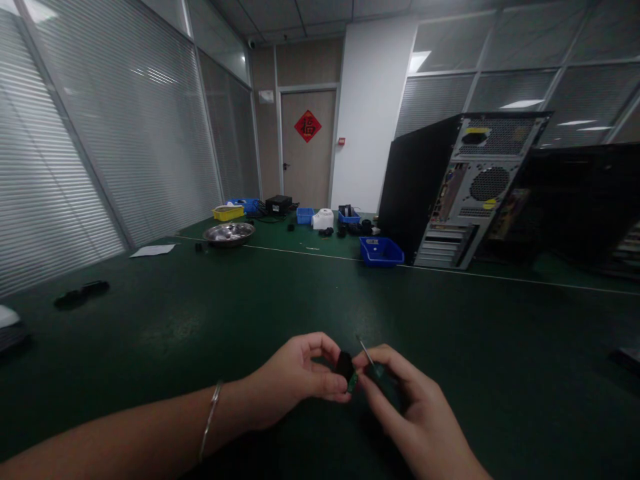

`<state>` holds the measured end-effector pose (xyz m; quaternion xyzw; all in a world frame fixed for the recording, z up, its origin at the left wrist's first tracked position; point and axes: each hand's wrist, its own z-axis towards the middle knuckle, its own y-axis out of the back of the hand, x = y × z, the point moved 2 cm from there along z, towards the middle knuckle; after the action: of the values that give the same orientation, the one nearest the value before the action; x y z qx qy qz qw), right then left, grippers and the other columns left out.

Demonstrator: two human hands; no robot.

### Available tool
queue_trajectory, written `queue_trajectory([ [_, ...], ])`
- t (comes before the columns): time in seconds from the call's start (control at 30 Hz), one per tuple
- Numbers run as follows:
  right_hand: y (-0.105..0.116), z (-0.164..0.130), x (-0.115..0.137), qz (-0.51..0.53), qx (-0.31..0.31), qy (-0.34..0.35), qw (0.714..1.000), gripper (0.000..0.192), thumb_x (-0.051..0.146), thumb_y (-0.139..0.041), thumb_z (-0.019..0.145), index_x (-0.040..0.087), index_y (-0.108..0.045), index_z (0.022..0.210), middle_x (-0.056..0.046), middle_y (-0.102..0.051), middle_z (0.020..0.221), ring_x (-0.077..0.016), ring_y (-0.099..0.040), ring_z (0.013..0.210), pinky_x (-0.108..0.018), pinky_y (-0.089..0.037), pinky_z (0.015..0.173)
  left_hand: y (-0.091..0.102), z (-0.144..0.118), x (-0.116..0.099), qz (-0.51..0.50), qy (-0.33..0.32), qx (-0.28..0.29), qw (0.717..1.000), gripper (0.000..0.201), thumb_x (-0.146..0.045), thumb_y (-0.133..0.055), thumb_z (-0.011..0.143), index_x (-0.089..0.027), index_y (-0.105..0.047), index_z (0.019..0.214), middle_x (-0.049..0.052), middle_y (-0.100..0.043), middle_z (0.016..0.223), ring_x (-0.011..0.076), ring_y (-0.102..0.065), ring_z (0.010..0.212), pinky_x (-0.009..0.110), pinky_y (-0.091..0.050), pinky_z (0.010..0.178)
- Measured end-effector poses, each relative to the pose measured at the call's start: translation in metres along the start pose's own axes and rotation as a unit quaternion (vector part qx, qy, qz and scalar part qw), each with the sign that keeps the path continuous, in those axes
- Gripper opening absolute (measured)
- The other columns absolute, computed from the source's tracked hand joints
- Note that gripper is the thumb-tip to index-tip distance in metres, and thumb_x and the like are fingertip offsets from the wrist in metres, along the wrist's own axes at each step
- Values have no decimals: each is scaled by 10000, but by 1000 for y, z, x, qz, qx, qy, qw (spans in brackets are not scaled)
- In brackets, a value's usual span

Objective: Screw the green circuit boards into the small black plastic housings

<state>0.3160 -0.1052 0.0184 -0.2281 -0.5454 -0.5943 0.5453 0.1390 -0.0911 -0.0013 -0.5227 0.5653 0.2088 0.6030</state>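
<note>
Between the thumb and fingers of my left hand (pixel 300 377) is a small black part (pixel 345 363), held above the green tabletop. A little green circuit board (pixel 353 382) shows at its lower right edge. My right hand (pixel 417 397) is closed around a screwdriver (pixel 383 379) with a dark handle, its thin metal shaft pointing up and to the left, away from the part. The thumb and forefinger of that hand meet at the green board's edge and appear to touch it. Fingers hide some of the black part, so its exact kind is unclear.
A blue bin (pixel 381 253) stands ahead, beside a tilted-looking black computer tower (pixel 425 187). Farther back are a metal bowl (pixel 229 235), a yellow tray (pixel 229 213), a black box (pixel 279 205) and a white housing (pixel 323 219). Dark pieces (pixel 81 295) lie at left.
</note>
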Motion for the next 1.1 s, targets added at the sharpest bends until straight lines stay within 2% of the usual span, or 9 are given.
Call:
queue_trajectory([
  [0.13,-1,-2,2,-23,17,55,998,150,145,-555,867,231,-631,964,-39,-658,904,-204,-655,858,-273,-513,758,2,0,3,23,-1,7,1000,395,-126,-844,595,-117,-588,895,47,-682,872,168,-690,771,374,-512,819],
  [0.37,-1,-3,1,-36,18,91,995,187,111,-547,871,245,-626,974,-34,-656,898,-201,-648,841,-263,-507,737,3,1,7,42,-6,38,998,403,-128,-825,640,-134,-551,935,43,-714,817,149,-698,763,326,-506,785],
  [0.57,-1,-2,-1,-38,14,94,995,212,80,-542,865,246,-615,974,-25,-642,901,-189,-639,845,-261,-500,747,-2,-1,6,34,-28,51,998,412,-112,-820,652,-131,-519,933,60,-696,906,151,-691,792,335,-514,795],
  [0.83,-4,-4,-2,-24,21,98,995,224,81,-558,868,256,-614,998,-26,-643,925,-190,-636,865,-262,-501,765,-6,0,7,12,-52,83,995,406,-161,-800,703,-153,-459,923,44,-671,912,133,-666,790,312,-495,775],
  [1.0,-3,-6,0,-7,-3,111,994,222,97,-564,867,272,-616,992,-17,-657,924,-192,-644,883,-253,-496,790,-5,-1,4,62,-55,93,992,430,-155,-765,742,-162,-501,1082,46,-683,942,161,-658,897,303,-451,819],
  [1.1,-4,-6,2,-1,-13,96,995,184,121,-567,872,266,-622,971,-19,-666,917,-196,-651,886,-251,-498,792,-5,-1,3,67,-67,90,991,388,-92,-762,723,-152,-545,1040,41,-680,972,153,-646,922,293,-449,830],
])
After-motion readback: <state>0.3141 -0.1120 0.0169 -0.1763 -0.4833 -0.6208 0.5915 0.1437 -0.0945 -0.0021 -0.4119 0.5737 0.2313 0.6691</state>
